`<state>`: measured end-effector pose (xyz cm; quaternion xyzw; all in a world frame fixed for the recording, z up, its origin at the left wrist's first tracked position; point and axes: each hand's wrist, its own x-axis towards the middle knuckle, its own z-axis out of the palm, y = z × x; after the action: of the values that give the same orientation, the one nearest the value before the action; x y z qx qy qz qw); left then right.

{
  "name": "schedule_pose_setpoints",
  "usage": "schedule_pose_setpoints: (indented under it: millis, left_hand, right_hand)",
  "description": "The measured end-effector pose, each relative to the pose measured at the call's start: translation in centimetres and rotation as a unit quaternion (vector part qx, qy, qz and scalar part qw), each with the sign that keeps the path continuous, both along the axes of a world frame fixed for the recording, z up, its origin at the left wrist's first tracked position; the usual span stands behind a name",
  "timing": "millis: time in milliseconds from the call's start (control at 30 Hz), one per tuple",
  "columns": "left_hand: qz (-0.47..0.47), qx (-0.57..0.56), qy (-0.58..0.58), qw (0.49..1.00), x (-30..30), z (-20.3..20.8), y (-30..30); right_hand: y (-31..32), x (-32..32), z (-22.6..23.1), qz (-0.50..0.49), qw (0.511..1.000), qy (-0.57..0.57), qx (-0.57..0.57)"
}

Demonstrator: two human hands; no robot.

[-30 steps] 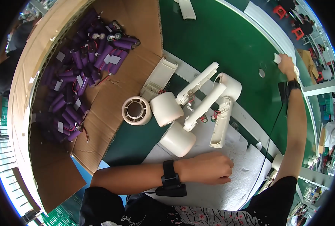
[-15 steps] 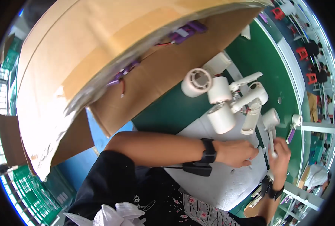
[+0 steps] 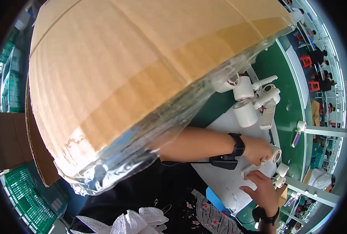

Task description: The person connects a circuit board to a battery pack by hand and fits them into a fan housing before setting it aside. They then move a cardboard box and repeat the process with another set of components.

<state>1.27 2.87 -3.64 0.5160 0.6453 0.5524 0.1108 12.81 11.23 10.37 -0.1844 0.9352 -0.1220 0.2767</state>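
At the left edge of the frame a brown cardboard panel [image 3: 8, 132] stood above a green mesh crate [image 3: 30, 199] in the lower left. A big cardboard box [image 3: 150, 66] filled the upper left and centre, its slanting lower edge covered with crinkled clear film [image 3: 142, 156]. Beneath it, at the bottom of the frame, lay a bunched white cloth [image 3: 136, 223] against the person's black clothing [image 3: 169, 191].

The left forearm came out from behind the film and reached right of centre, with a black band and small black box at the wrist. Below and around it spread a pale sheet [image 3: 224, 187]. Above the forearm sat a cluster of off-white housings [image 3: 245, 114], rounded drums and narrow handle shells close together, on the pale sheet and the green tabletop [image 3: 288, 87].

The left hand [image 3: 258, 151] was curled closed on a white piece [image 3: 252, 169], right of centre; its round end showed just beyond the knuckles, its slim end pointed down and left. Just below, the right hand [image 3: 264, 190] was spread, thumb and forefinger well apart, beside that slim end; whether a fingertip touched it could not be told.

Farther right, a white-headed part with a purple stem [image 3: 297, 137] lay on the green surface.
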Motion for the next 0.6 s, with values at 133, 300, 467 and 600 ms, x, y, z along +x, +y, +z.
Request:
schedule_pose_setpoints:
  millis: [133,300,467,600]
  left_hand:
    - [-0.072,0.136,-0.044,0.987,0.0,0.7,-1.8]
    - [-0.041,0.21,-0.024,0.977,0.4,-1.3,-1.5]
    - [0.079,0.221,0.087,0.968,0.8,-3.4,2.6]
    - [0.147,0.227,0.147,0.951,0.9,-5.3,6.1]
  right_hand:
    - [-5.3,-3.7,4.0,0.047,0.992,0.09,-0.073]
    - [-14.1,-12.7,2.6,0.113,0.977,-0.002,-0.181]
    - [-21.1,-17.1,-1.8,0.218,0.941,0.093,-0.242]
    - [-21.9,-17.5,-2.4,0.227,0.922,0.152,-0.273]
